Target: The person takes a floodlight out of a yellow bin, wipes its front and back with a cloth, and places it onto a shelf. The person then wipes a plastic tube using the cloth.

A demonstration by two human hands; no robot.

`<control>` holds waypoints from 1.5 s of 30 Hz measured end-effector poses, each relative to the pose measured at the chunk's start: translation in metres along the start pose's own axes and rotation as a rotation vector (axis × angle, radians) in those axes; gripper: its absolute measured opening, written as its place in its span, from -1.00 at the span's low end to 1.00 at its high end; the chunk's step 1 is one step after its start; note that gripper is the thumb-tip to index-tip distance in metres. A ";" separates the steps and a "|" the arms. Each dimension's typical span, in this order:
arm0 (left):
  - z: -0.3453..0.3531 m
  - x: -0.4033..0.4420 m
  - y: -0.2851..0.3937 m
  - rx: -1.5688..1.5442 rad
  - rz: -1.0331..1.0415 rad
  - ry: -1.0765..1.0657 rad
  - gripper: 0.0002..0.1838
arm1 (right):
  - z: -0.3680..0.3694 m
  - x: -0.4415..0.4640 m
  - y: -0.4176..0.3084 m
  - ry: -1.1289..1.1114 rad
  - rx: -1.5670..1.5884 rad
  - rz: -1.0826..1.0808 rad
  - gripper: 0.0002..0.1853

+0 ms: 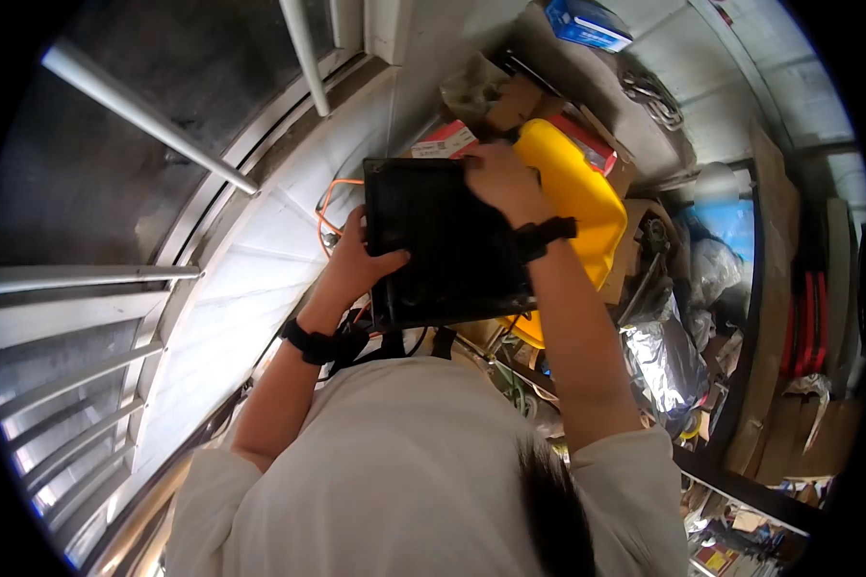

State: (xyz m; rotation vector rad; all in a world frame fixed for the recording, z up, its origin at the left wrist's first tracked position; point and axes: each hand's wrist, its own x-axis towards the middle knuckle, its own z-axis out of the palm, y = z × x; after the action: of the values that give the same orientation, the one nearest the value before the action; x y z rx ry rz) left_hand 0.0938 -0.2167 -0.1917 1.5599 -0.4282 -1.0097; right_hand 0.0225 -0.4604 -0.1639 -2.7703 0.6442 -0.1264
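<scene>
A rectangular black tray (443,250) with a raised rim is held up in front of my chest. My left hand (361,258) grips its left side, with the thumb over the rim and the other fingers partly hidden at the edge. At the upper right corner, my right hand (506,183) is closed on the tray, its fingertips curled and hard to make out. The tray's dark surface shows little detail. Behind it on the right stands a yellow plastic bin (573,197), partly covered by the tray and my right forearm.
Barred windows (135,120) and a white ledge (226,313) run along the left. Cardboard boxes (515,104) lie beyond the tray. On the right are a silver foil bag (666,361) and cluttered shelves. A blue box (589,24) sits at the top, and an orange cable (323,207) loops at left.
</scene>
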 end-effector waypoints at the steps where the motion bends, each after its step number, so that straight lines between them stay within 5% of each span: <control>1: -0.001 0.001 -0.003 0.014 0.001 0.001 0.01 | 0.001 0.006 -0.020 -0.065 0.146 -0.006 -0.80; 3: 0.000 -0.001 -0.002 0.009 0.003 -0.014 -0.02 | 0.022 0.004 -0.035 0.156 0.113 -0.241 -0.81; 14: 0.001 -0.001 0.000 -0.010 0.018 -0.001 -0.08 | -0.012 0.004 0.060 -0.092 -0.073 0.141 -0.80; 18: 0.000 0.005 -0.006 0.023 0.008 -0.035 -0.05 | -0.003 0.007 -0.014 -0.010 0.410 -0.096 -0.83; 21: 0.003 -0.002 0.000 -0.043 -0.012 -0.022 -0.06 | 0.012 0.018 -0.005 0.001 0.380 -0.171 -0.82; 27: 0.001 0.000 0.002 0.009 0.003 -0.014 -0.07 | -0.020 0.017 0.069 -0.155 0.079 0.124 -0.76; 29: 0.001 -0.006 0.007 0.017 -0.020 0.007 -0.05 | 0.006 0.022 0.062 -0.019 -0.126 0.123 -0.77; 35: 0.007 -0.008 0.017 -0.003 -0.053 -0.018 -0.09 | 0.007 0.010 0.027 0.070 0.347 -0.135 -0.78; 40: 0.007 -0.004 0.010 0.013 -0.018 0.006 -0.11 | -0.027 -0.026 0.097 0.066 0.159 0.158 -0.73; 43: 0.005 -0.003 0.006 0.062 -0.018 0.005 -0.10 | -0.036 -0.033 0.115 0.012 0.326 0.363 -0.71; 45: 0.005 -0.001 0.011 0.073 -0.042 -0.005 -0.09 | -0.035 -0.043 0.105 0.066 0.351 0.298 -0.71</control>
State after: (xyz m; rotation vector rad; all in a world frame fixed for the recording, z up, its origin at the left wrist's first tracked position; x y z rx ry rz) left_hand 0.0922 -0.2216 -0.1811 1.6374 -0.4417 -1.0408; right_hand -0.0649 -0.5404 -0.1628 -2.3161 0.9431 -0.2413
